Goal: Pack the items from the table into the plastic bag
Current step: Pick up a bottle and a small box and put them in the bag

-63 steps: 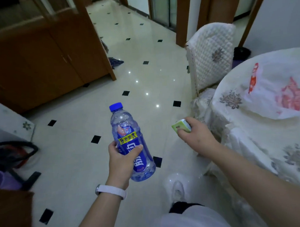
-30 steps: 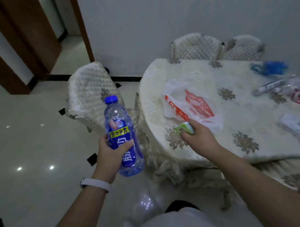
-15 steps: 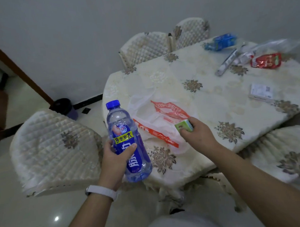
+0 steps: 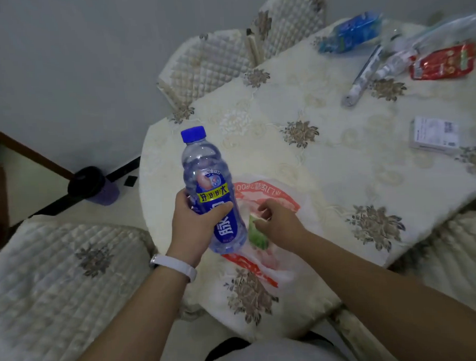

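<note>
Compared with half a second ago, the view is sitting closer over the desk [image 4: 338, 163]. The right hand [image 4: 278, 219] is now reaching above the plastic bag [image 4: 308, 218] rather than at its edge, and the green packet [image 4: 256, 231] is now hanging downward. The left hand [image 4: 198, 225] is holding the bottle [image 4: 210, 192] nearly upright, cap up, its grip wrapping round the blue label, above the bag's left edge. The right hand's grip is narrowing to a fingertip pinch on the packet's top. The packet is blurring, so that contact is hard to confirm. The bag is lying flat on the desk's near side, partly hidden by both hands. A red packet [image 4: 443, 62] and a white box [image 4: 435, 135] are lying well apart, farther back.
</note>
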{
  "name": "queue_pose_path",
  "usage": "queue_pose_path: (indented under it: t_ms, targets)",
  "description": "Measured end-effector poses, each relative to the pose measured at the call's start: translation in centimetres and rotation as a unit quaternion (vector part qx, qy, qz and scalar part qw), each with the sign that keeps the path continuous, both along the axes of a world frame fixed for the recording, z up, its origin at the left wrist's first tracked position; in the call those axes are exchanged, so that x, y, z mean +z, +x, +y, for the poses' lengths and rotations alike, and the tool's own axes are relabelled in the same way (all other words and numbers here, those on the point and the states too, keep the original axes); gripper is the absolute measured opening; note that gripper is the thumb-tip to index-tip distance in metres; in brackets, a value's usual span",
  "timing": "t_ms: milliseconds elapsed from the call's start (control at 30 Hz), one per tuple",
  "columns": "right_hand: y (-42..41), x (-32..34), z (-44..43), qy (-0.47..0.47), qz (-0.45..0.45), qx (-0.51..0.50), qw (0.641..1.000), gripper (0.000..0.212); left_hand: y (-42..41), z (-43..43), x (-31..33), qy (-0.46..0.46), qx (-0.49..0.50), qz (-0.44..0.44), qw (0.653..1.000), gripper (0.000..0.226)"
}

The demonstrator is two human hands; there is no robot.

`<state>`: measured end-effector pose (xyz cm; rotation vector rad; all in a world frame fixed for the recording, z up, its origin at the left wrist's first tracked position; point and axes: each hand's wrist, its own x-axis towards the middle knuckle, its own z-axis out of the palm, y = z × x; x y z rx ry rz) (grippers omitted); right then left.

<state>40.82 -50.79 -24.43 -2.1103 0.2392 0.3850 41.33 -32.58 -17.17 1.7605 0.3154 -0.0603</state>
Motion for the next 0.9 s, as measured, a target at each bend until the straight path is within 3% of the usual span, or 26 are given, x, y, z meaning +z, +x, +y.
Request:
queue_pose_path:
  t_ms: [133, 333, 433, 533, 600, 667, 900]
  targets:
    - [0.6, -0.8, -0.9, -0.062, 0.004, 0.07, 0.996, 0.034, 3.0, -1.4, -1.3, 0.026, -0.049, 0.0, 0.998, 0.062]
    - [3.5, -1.0, -3.7, -0.222, -0.104, -0.005, 0.97, 0.042, 6.5, -2.6, -4.1, 0.035, -0.119, -0.016, 0.992, 0.067]
    - [5.4, -1.8, -4.5, -0.288, -0.055, 0.013, 0.956, 0.058, 7.9, -2.7, -5.7, 0.037, -0.14, -0.031, 0.989, 0.07]
    - [7.1, -3.2, -4.8, -0.27, 0.061, 0.003, 0.961, 0.062, 9.0, -2.1, -7.1, 0.04, -0.135, -0.037, 0.989, 0.072]
    - [7.6, -3.7, -4.5, -0.241, 0.091, -0.001, 0.966, 0.039, 9.5, -1.4, -7.9, 0.034, -0.133, -0.034, 0.99, 0.072]
    - [7.7, -3.7, -4.1, -0.236, 0.081, -0.008, 0.968, 0.014, 10.0, -0.7, -8.6, 0.019, -0.135, -0.023, 0.99, 0.073]
    - [7.8, 0.1, -2.3, -0.172, -0.01, -0.135, 0.976, 0.012, 10.3, 0.8, -9.0, -0.017, -0.156, -0.02, 0.987, 0.074]
